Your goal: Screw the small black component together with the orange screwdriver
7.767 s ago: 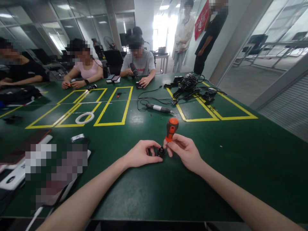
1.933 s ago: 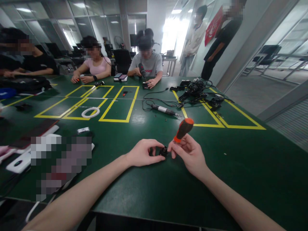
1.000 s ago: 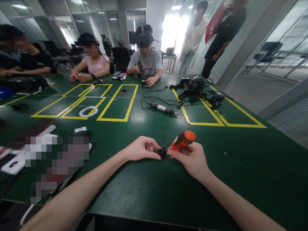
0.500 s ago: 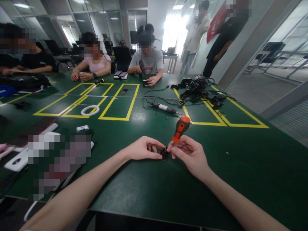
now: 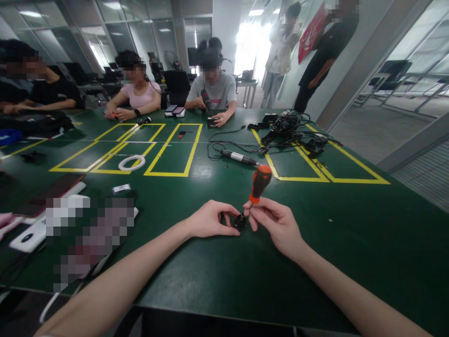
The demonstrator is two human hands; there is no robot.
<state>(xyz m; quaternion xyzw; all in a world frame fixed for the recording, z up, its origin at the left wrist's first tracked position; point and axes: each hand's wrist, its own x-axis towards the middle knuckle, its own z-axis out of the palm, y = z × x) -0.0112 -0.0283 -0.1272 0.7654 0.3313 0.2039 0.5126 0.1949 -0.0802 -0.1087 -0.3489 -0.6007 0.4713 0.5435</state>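
Note:
My left hand [image 5: 214,219] is closed, thumb and fingers curved around the left side of a small round black part [image 5: 240,223] on the green table [image 5: 196,271]. The part's top looks hollow, but its kind is too small to make out. My right hand [image 5: 275,222] pinches a screwdriver [image 5: 260,182] low down, below its orange and black handle. The handle points up and leans slightly to the right. The shaft is mostly hidden by my right fingers, and its tip is at the black part's right upper edge; whether they touch, I cannot tell.
Beyond my hands lies a grey and black electric screwdriver [image 5: 240,157] with its cord. Tangled black cables [image 5: 287,128] are at the back right. A white ring [image 5: 132,162] sits left, near phones [image 5: 31,236]. Across the table a person [image 5: 212,89] holds a drill.
The screwdriver's handle has tilted a little and dropped slightly, with my right hand still on it. My left fingers have opened around the black part, showing more of it.

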